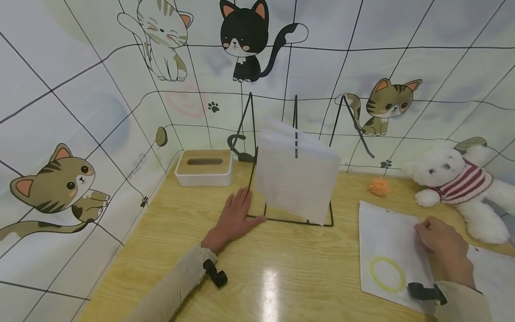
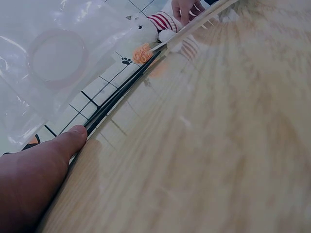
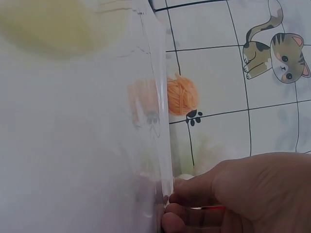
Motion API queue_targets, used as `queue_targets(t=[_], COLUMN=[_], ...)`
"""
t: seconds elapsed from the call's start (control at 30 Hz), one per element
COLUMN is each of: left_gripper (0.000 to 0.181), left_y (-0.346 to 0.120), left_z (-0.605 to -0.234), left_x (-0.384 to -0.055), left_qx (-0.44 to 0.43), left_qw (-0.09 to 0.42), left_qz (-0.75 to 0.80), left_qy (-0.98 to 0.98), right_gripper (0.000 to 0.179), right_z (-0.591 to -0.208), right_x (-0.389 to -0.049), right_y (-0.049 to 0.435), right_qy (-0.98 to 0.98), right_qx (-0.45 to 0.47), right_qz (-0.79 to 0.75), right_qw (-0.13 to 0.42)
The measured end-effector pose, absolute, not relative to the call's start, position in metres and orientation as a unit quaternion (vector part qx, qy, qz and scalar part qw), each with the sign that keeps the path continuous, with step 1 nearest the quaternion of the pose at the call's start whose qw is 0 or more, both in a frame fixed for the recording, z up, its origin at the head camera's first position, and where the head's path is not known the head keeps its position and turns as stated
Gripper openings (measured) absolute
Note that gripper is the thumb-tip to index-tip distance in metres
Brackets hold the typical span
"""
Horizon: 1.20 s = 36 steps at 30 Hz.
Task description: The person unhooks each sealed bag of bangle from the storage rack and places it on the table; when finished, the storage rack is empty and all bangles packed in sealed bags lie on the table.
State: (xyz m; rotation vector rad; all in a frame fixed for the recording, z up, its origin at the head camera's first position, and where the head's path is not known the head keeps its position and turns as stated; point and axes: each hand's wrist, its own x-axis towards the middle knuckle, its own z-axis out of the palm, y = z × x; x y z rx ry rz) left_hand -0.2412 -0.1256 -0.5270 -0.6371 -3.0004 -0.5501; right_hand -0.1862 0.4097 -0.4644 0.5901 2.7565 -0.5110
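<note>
My left hand (image 1: pixel 233 219) lies palm down on the table, fingers spread, at the left side of a black wire stand (image 1: pixel 293 220). Its thumb touches the stand's front base bar, as the left wrist view shows. Frosted plastic bags (image 1: pixel 297 179) hang from the middle arm of that stand; a pale pink ring (image 2: pixel 58 57) shows through in the left wrist view. To the right, my right hand (image 1: pixel 444 246) pinches the upper right edge of another frosted plastic bag (image 1: pixel 378 232) between thumb and fingers. A yellow ring (image 1: pixel 388 274) shows in it.
A tissue box (image 1: pixel 204 179) with a wooden lid stands behind my left hand. An orange yarn ball (image 1: pixel 379 186) and a white plush bear (image 1: pixel 470 188) sit at the back right. A further whitish bag (image 1: pixel 496 277) lies beyond my right wrist. Cat-printed cloth (image 1: pixel 322 67) encloses the table.
</note>
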Motion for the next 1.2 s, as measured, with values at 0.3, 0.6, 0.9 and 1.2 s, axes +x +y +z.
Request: queue_targets(t=[0.3, 0.6, 0.9, 1.2], left_gripper=[0.101, 0.101, 0.101, 0.102], left_y=[-0.126, -0.126, -0.126, -0.126], left_z=[-0.528, -0.527, -0.525, -0.527], left_x=[-0.241, -0.242, -0.241, -0.242], left_qx=[-0.205, -0.205, -0.205, -0.202], left_qw=[0.015, 0.016, 0.007, 0.009], left_qz=[-0.177, -0.173, -0.176, -0.172], left_qy=[-0.963, -0.963, -0.963, -0.964], right_gripper=[0.047, 0.047, 0.051, 0.05], right_z=[-0.463, -0.465, -0.459, -0.443], right_x=[-0.187, -0.19, -0.186, -0.188], right_y=[0.41, 0.407, 0.387, 0.365], right_qy=[0.956, 0.972, 0.973, 0.973], right_qx=[0.203, 0.177, 0.147, 0.081], right_qz=[-0.177, -0.153, -0.173, -0.199], right_qw=[0.114, 0.031, -0.029, -0.079])
